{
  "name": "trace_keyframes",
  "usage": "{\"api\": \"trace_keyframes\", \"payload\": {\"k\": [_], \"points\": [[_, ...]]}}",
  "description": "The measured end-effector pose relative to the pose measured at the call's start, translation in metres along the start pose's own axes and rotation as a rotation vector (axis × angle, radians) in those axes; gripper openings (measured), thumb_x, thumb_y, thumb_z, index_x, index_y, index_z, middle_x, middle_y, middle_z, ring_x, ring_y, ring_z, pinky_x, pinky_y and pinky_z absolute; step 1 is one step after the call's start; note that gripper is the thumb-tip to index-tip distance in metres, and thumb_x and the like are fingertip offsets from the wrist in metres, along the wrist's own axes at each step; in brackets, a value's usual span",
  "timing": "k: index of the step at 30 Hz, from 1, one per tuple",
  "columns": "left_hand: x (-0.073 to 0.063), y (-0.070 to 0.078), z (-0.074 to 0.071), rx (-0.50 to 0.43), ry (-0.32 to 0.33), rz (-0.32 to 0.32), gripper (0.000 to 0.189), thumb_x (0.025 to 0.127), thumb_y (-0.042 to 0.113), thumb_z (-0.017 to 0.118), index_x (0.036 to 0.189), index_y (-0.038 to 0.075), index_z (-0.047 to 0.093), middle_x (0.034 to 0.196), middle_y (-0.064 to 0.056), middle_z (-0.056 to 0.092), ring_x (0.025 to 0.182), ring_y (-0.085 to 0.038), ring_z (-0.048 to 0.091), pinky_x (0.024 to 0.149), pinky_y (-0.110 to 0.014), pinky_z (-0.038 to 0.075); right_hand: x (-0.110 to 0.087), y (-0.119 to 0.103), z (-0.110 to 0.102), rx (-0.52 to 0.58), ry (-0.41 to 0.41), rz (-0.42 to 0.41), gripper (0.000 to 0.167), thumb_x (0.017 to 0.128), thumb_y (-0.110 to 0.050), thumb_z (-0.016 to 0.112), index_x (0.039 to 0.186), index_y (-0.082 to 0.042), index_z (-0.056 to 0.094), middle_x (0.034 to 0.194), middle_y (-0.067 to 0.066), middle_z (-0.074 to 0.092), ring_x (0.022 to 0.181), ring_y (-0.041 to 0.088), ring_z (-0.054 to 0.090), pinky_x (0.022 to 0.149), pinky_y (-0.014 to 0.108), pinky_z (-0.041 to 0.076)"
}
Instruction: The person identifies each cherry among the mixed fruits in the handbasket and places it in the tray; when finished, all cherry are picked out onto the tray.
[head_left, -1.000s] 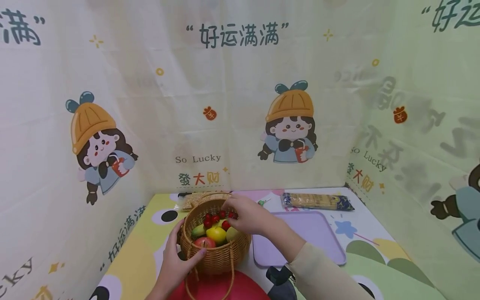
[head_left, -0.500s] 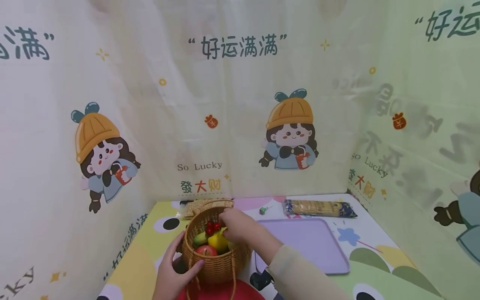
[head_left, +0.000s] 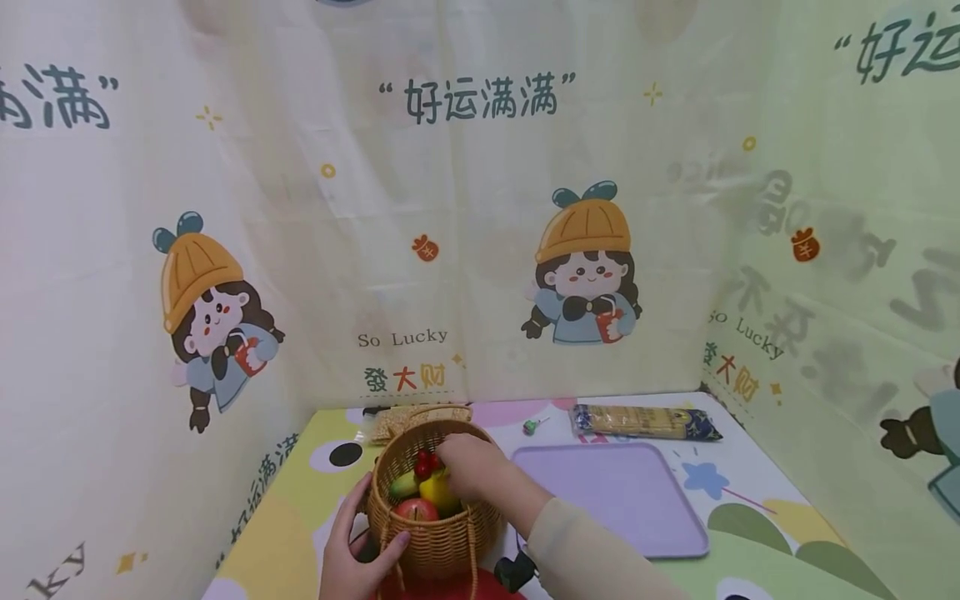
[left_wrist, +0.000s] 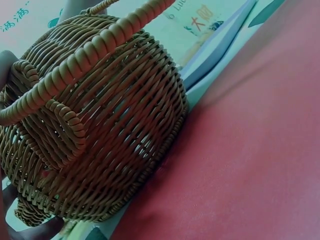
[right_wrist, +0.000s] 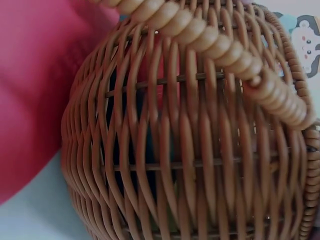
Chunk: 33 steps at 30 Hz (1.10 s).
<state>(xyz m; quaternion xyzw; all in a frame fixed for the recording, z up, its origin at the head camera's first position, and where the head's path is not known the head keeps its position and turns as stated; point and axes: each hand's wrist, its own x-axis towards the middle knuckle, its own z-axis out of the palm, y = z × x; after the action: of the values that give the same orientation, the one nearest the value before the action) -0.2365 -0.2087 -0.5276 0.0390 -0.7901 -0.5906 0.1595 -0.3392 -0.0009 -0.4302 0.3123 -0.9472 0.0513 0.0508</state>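
A round wicker basket (head_left: 442, 546) with rope-like handles stands near the front of the table. My left hand (head_left: 358, 550) holds it at the left, thumb over the near rim and fingers round the side. My right hand (head_left: 474, 473) reaches down inside at the right, its fingertips hidden by the hand and the fruit. Within lie a red apple (head_left: 416, 510), a yellow fruit (head_left: 437, 493), a green fruit (head_left: 405, 486) and red cherries (head_left: 425, 463). Both wrist views show mostly woven wall: the basket (left_wrist: 135, 115) in the left, the same basket (right_wrist: 195, 145) in the right.
A lilac tray (head_left: 600, 492) lies right of the basket. Behind it are a long clear packet (head_left: 645, 422) and a small green item on a stick (head_left: 531, 426). A tan packet (head_left: 390, 421) lies behind the basket. Something black (head_left: 514, 573) sits beside my right sleeve.
My right hand has gone lower and deeper into the basket; fewer cherries show now. The left hand keeps its hold. The head view has tilted up slightly.
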Motion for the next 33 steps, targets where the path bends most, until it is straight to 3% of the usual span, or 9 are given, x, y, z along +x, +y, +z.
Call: {"api": "trace_keyframes", "payload": {"k": [8,16,22,27,33], "points": [[0.0007,0.0012,0.0015,0.000,0.000,-0.029,0.098,0.089,0.040,0.095,0.170,0.026,0.042,0.172,-0.014,0.043,0.152,-0.046,0.050,0.100,-0.056,0.067,0.0021,-0.0014,0.0095,-0.035,-0.035,0.078,0.011,0.092,-0.025,0.086,0.092,-0.023,0.075,0.092,-0.006,0.074,0.081,0.012,0.064,0.074,0.034,0.061],[0.0022,0.0005,0.0027,-0.007,0.005,-0.017,0.098,0.089,0.036,0.095,0.170,0.026,0.043,0.172,-0.014,0.042,0.152,-0.045,0.049,0.100,-0.054,0.067,-0.0009,-0.0048,0.0093,-0.087,-0.028,0.088,0.013,0.094,-0.024,0.084,0.106,-0.025,0.080,0.109,-0.005,0.077,0.101,0.019,0.074,0.088,0.040,0.066],[0.0009,-0.0009,0.0030,0.008,0.019,-0.001,0.097,0.089,0.035,0.096,0.170,0.025,0.044,0.169,-0.013,0.046,0.142,-0.032,0.052,0.098,-0.046,0.069,-0.0030,-0.0064,0.0101,-0.046,-0.023,0.092,0.018,0.096,-0.022,0.084,0.112,-0.027,0.081,0.122,-0.003,0.073,0.110,0.020,0.073,0.088,0.042,0.067],[-0.0019,-0.0030,0.0031,0.020,0.042,0.010,0.096,0.088,0.032,0.096,0.169,0.027,0.045,0.167,-0.010,0.048,0.130,-0.019,0.054,0.096,-0.036,0.069,-0.0039,-0.0062,0.0109,-0.020,0.008,0.046,0.019,0.094,-0.022,0.087,0.111,-0.025,0.081,0.112,-0.004,0.073,0.103,0.017,0.071,0.089,0.035,0.064],[-0.0008,-0.0010,0.0042,0.030,0.043,-0.007,0.097,0.088,0.035,0.096,0.169,0.027,0.044,0.169,-0.010,0.047,0.134,-0.023,0.051,0.097,-0.038,0.069,-0.0024,-0.0042,0.0092,0.058,0.053,0.029,0.021,0.090,-0.016,0.089,0.108,-0.021,0.079,0.099,-0.006,0.070,0.092,0.011,0.065,0.085,0.031,0.061]]}}
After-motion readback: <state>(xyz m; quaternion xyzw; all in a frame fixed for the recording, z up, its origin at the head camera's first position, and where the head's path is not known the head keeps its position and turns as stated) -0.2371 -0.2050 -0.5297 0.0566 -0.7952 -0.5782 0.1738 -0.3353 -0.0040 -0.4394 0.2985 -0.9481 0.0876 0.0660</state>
